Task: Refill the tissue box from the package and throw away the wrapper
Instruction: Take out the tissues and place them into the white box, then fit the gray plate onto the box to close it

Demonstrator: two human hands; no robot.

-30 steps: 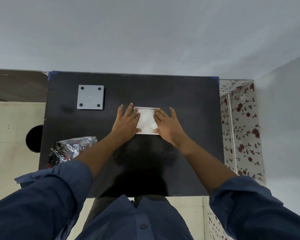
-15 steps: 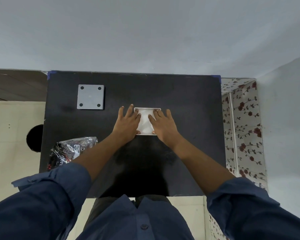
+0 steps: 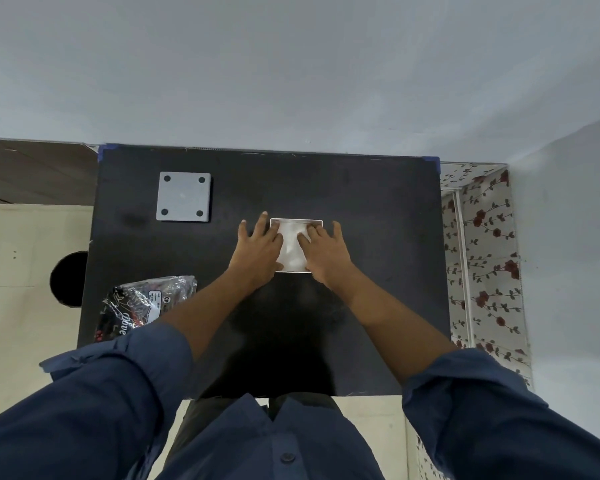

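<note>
Change since a second ago: both hands have slid inward over the white stack, so less of it shows between them now; the fingertips of the right hand now reach past the middle of it.
Left hand (image 3: 258, 245): flat, fingers spread, palm down on the left part of the tissue box (image 3: 293, 245); its grip is not closed on anything, only pressing.
Right hand (image 3: 326, 251): flat as well, palm down on the right part, grip likewise loose and pressing.
Tissue box: lies at the middle of the black bench (image 3: 361, 202), with white tissues showing inside a thin white rim.
Wrapper (image 3: 142, 303): crumpled, dark and shiny, near the bench's left front edge, well apart from the box; unchanged.
Grey lid (image 3: 183, 196): square plate with four dark dots, at the far left of the bench, unmoved.
Hidden: the box's left and right edges lie under the hands; its depth cannot be made out.
Cut off: the left sleeve (image 3: 84, 403) covers the wrapper's near end.
</note>
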